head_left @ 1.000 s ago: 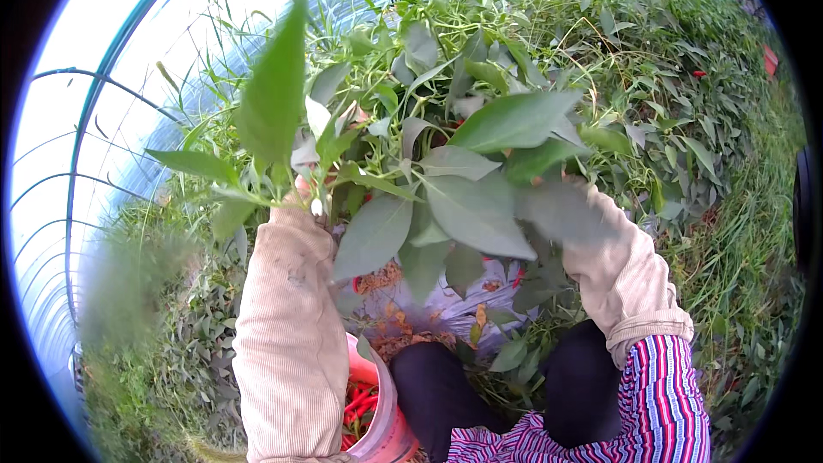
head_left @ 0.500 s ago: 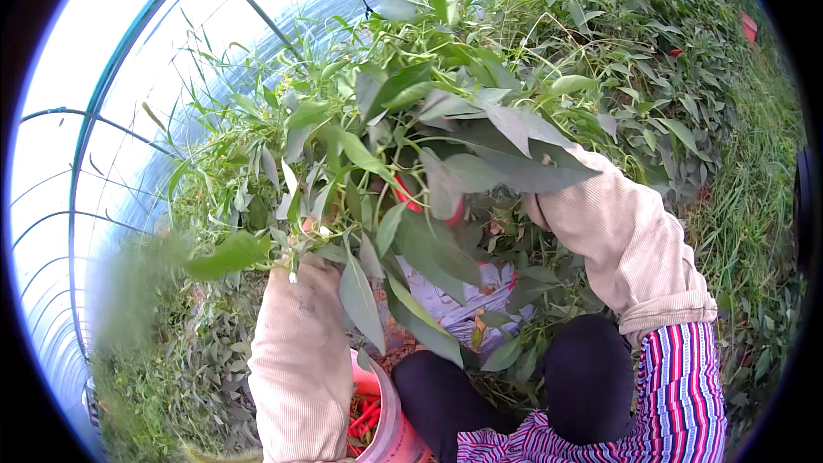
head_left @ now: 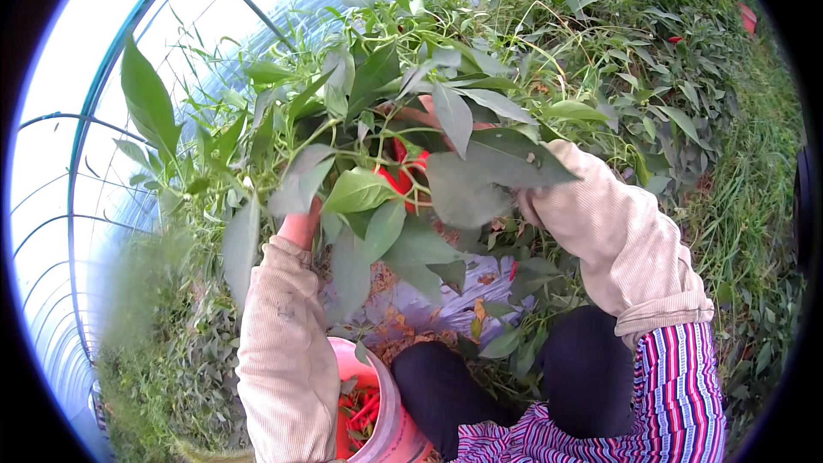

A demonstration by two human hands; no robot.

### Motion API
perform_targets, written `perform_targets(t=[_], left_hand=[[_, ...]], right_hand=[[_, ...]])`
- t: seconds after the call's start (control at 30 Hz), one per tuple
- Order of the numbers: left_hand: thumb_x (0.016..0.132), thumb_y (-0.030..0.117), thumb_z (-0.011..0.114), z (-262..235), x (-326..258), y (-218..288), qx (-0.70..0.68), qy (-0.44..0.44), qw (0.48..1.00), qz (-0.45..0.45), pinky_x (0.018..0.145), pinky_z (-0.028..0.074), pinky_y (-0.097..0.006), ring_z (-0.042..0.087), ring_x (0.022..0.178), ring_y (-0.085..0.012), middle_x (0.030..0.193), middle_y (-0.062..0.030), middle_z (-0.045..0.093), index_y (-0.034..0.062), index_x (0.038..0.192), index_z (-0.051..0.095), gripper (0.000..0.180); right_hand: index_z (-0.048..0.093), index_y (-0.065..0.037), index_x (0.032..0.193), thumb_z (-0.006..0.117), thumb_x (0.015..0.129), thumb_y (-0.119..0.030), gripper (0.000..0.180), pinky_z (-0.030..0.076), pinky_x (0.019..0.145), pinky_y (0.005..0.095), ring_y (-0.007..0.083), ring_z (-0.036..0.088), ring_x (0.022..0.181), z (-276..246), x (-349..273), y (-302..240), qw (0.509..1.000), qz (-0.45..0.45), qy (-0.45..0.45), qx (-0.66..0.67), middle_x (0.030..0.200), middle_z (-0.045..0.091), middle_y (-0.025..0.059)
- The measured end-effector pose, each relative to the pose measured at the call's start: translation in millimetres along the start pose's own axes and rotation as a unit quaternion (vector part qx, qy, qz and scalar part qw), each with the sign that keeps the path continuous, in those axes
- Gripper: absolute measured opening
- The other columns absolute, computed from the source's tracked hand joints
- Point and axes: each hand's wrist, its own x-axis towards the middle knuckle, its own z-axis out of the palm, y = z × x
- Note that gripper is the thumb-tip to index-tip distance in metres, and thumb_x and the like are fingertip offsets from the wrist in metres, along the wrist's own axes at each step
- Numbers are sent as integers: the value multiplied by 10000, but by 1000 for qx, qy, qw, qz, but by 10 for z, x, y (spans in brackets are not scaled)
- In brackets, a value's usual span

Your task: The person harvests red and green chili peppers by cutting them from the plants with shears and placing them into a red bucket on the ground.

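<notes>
Red chili peppers (head_left: 403, 178) hang among the leaves of a pepper plant (head_left: 360, 193) in front of me. My left hand (head_left: 300, 225) reaches into the foliage left of the peppers; only its wrist and lower part show, and leaves cover the fingers. From the right, my right hand (head_left: 529, 207) goes in behind a broad leaf, its fingers mostly hidden. Some skin-coloured patches show through the leaves above the peppers, too covered to read. Beside my left forearm stands a pink bucket (head_left: 390, 394) with picked red peppers (head_left: 364, 411) inside.
Whitish plastic sheeting (head_left: 429, 304) with dry leaves lies on the ground under the plant. Dense pepper plants (head_left: 651, 94) and grass (head_left: 746, 197) fill the right side. A greenhouse frame (head_left: 94, 103) curves at the left. My dark-clad knees (head_left: 591, 369) are close below.
My left hand has shifted up slightly, and its wrist now shows. The plant's leaves have swung, with one large leaf rising at the left. More of the red peppers is exposed.
</notes>
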Motion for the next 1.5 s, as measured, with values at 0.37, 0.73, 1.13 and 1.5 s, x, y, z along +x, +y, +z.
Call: perform_targets(t=[0.37, 0.73, 1.13, 1.5], left_hand=[[860, 151, 597, 261, 433, 84, 21, 99, 993, 65, 936, 409, -352, 578, 1061, -218, 1123, -83, 637, 51, 1145, 609, 302], [834, 158, 649, -104, 772, -127, -95, 138, 986, 19, 923, 419, -351, 573, 1051, -204, 1142, -70, 632, 52, 1181, 593, 367], [825, 112, 665, -237, 489, -95, -172, 160, 970, 61, 884, 420, -305, 529, 1021, -173, 1163, -60, 590, 28, 1180, 580, 374], [884, 87, 580, 381, 198, 298, -194, -43, 979, 40, 880, 483, -302, 595, 991, -180, 1100, -96, 636, 23, 1101, 601, 227]], right_hand=[[441, -25, 1310, 480, 943, -398, 525, 296, 1057, 344, 218, 391, 1249, 437, -234, -647, 855, 120, -2, -505, 1359, 430, 129], [553, 4, 1222, 475, 956, -310, 419, 467, 787, 294, 169, 586, 875, -144, -1318, -596, 971, 228, 45, -58, 1066, 630, 84], [543, -53, 1258, 563, 924, -342, 441, 429, 998, 397, 267, 534, 1163, -448, -1218, -158, 988, 99, 107, 43, 1271, 545, 145], [559, -80, 1188, 641, 880, -277, 375, 484, 882, 418, 220, 579, 1021, 200, -960, -621, 935, 277, 84, 205, 1080, 615, 52]])
